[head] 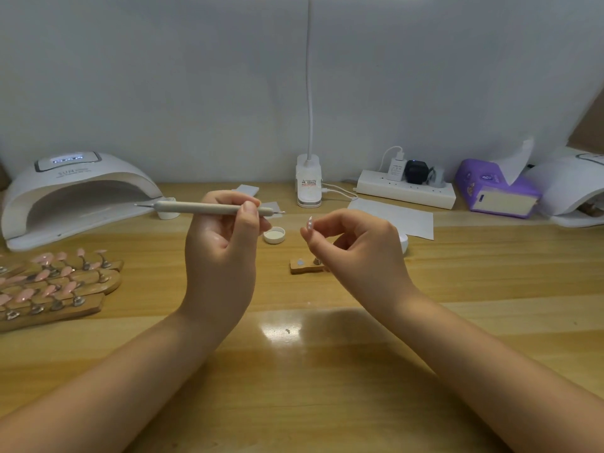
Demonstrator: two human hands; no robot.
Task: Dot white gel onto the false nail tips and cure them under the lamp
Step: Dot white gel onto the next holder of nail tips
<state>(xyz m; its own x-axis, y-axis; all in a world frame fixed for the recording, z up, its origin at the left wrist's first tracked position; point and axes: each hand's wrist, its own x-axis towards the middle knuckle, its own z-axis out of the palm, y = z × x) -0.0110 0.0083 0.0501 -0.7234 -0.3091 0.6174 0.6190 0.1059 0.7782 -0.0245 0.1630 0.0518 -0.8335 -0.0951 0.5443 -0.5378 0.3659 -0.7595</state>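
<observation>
My left hand point(225, 243) grips a grey dotting pen point(196, 206) held level, its metal tips pointing left and right. My right hand point(356, 246) pinches a small false nail tip point(310, 223) on its holder, raised above the table just right of the pen's right tip. Below it lies a small wooden stand point(305, 266) with a white dot of gel and a metal holder. A white curing lamp point(75, 197) stands open at the back left. Wooden racks of pink nail tips point(55, 286) lie at the left.
A small white cap point(274, 235) and a white jar point(403, 241) sit behind my hands. A clip-on desk lamp point(309, 188), power strip point(405, 188), white paper point(395, 217), purple tissue box point(493, 188) and a second lamp point(572, 188) line the back edge.
</observation>
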